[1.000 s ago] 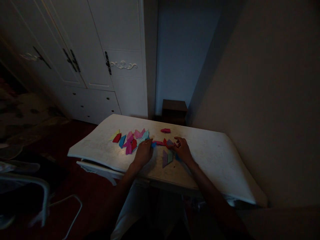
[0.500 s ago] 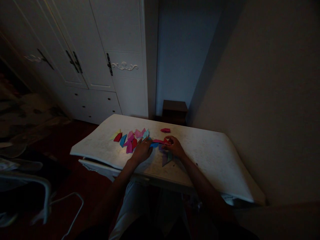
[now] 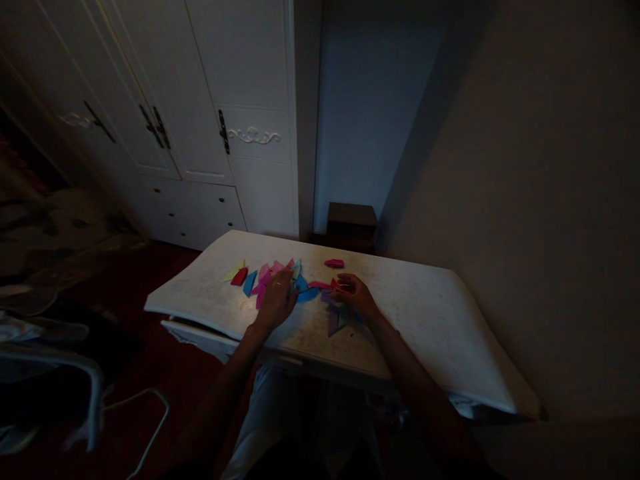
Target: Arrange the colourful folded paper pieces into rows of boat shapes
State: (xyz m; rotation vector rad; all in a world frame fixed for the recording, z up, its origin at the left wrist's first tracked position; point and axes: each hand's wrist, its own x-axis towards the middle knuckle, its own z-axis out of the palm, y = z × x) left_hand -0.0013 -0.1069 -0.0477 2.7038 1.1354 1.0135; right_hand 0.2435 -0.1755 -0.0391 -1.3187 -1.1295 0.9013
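Several folded paper pieces lie on a white table in the head view. My left hand (image 3: 277, 300) rests over the pink pieces (image 3: 261, 275), fingers stretched out and slightly apart. Right of it are blue pieces (image 3: 307, 294) and a pale blue piece (image 3: 297, 268). My right hand (image 3: 357, 297) is closed on a red folded paper piece (image 3: 335, 285), which touches or overlaps a pink-red strip (image 3: 319, 285). Purple paper (image 3: 333, 321) and a grey-green piece (image 3: 343, 316) lie below that hand. How the pieces join is too dark to tell.
A lone red-pink piece (image 3: 334, 263) lies toward the table's far edge. Yellow (image 3: 235, 271), red (image 3: 239, 277) and blue (image 3: 249, 283) pieces lie on the left. The white table (image 3: 420, 320) stands near a wardrobe (image 3: 260, 80) and a wall. A small brown cabinet (image 3: 353, 215) stands behind.
My left hand has moved left, off the blue piece and onto the pink pieces, uncovering more blue paper. My right hand stays at the red piece. The view has shifted slightly.
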